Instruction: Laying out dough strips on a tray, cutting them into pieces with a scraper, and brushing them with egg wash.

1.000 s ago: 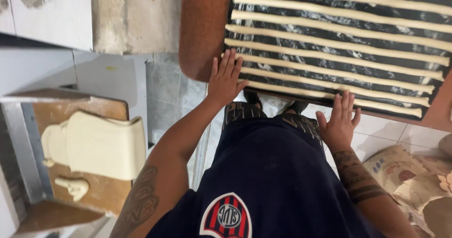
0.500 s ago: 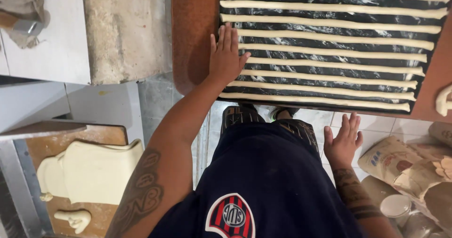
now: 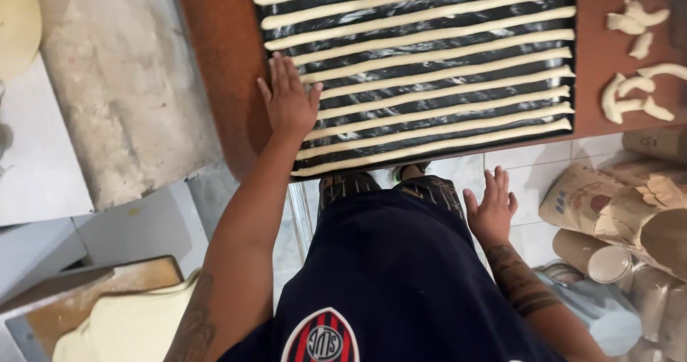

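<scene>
Head view is showing the left hand (image 3: pixel 288 103) lying flat, fingers spread and gripping nothing, on the near-left corner of a black baking tray (image 3: pixel 429 134). Pale, soft dough strips (image 3: pixel 429 83) are running crosswise, left to right, just beside those fingers. This hand is the nearer one; the right hand (image 3: pixel 491 210) is hanging open and empty below the reddish-brown surface (image 3: pixel 215 69). Loose dough scraps (image 3: pixel 633 94) are sitting right of the tray.
</scene>
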